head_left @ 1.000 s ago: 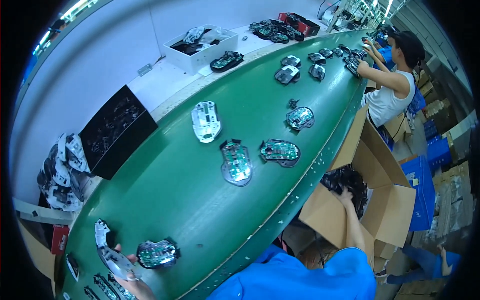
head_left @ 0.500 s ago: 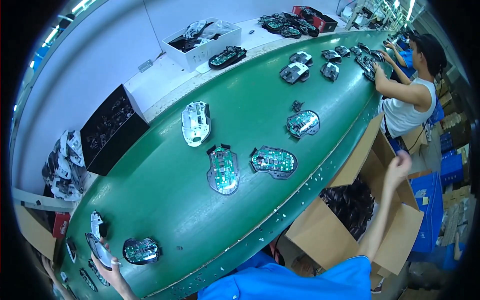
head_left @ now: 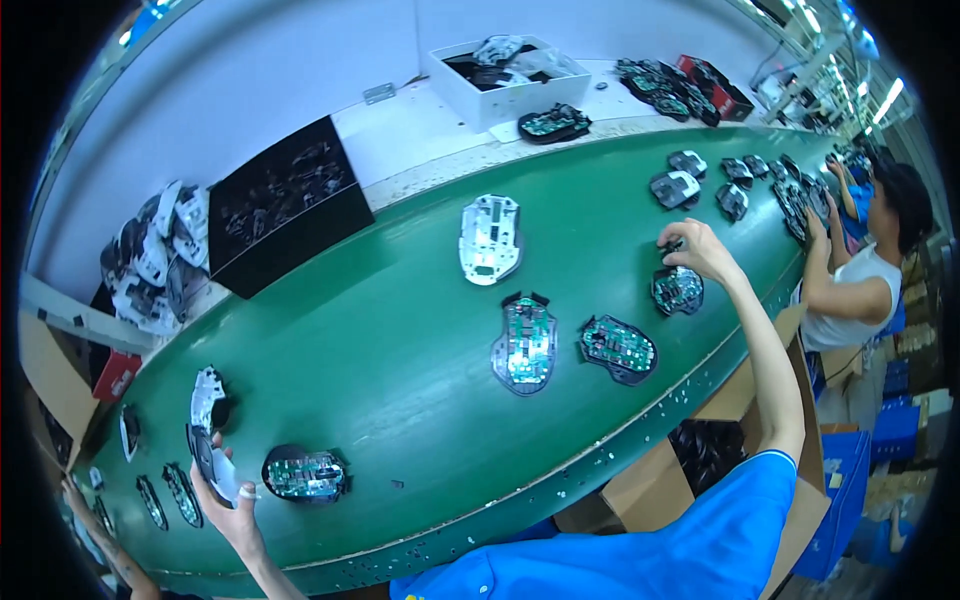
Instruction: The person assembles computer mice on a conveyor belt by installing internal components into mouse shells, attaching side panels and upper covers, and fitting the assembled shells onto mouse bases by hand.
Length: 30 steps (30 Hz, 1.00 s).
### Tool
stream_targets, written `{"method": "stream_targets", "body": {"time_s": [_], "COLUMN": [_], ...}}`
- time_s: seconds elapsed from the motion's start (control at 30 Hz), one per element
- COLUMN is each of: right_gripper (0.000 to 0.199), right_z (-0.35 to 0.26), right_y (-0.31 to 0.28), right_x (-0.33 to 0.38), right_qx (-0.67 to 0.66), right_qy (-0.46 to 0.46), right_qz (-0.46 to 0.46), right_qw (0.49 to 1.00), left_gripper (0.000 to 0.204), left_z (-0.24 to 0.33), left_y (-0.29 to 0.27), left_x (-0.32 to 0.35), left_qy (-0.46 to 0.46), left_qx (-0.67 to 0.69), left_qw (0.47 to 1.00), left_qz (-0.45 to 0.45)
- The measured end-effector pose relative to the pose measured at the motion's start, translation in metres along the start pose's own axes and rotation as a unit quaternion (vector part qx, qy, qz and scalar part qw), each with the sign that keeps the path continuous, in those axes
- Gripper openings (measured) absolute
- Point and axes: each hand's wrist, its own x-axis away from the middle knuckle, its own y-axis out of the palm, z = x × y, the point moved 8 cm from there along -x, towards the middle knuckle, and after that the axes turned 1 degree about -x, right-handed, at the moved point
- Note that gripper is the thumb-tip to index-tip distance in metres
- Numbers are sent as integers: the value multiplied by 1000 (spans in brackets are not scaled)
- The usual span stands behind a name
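At the left, my left hand (head_left: 235,515) is closed around a curved dark and white plastic shell (head_left: 203,455). A white and black shell piece (head_left: 208,400) stands on the green belt just beyond it, and a shell half with a green circuit board (head_left: 305,474) lies to its right. My right hand (head_left: 697,250) is stretched out to the far right with its fingers pinched on a small black part (head_left: 672,246). Under that hand sits another shell half with a circuit board (head_left: 678,290). Two more board-fitted halves (head_left: 525,345) (head_left: 618,348) lie nearer, and a white shell (head_left: 490,240) lies beyond them.
A black box of dark parts (head_left: 290,210) and a white box (head_left: 510,85) stand along the far ledge. Several grey shells (head_left: 675,188) lie at the far right, near a co-worker in a white top (head_left: 850,300). An open carton (head_left: 650,480) of black parts stands beside me.
My right hand has swung from above the carton to the small black part on the belt. The left hand still holds its shell. The view has turned rightward.
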Motion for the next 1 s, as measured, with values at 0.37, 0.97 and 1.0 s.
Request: {"method": "stream_targets", "body": {"time_s": [0.37, 0.97, 1.0], "right_gripper": [21, 70, 69], "right_z": [-319, -299, -314], "right_y": [46, 80, 87], "right_x": [32, -44, -43], "right_qx": [-274, -257, -275], "right_qy": [-282, -7, -43], "right_qz": [-131, -34, -39], "right_qw": [910, 966, 960], "left_gripper": [79, 83, 84], "left_z": [-13, 4, 3], "left_y": [9, 36, 40], "left_x": [-10, -11, -13], "left_qy": [-17, -26, -35], "left_qx": [43, 111, 135], "left_qw": [999, 991, 987], "left_qz": [4, -73, -84]}}
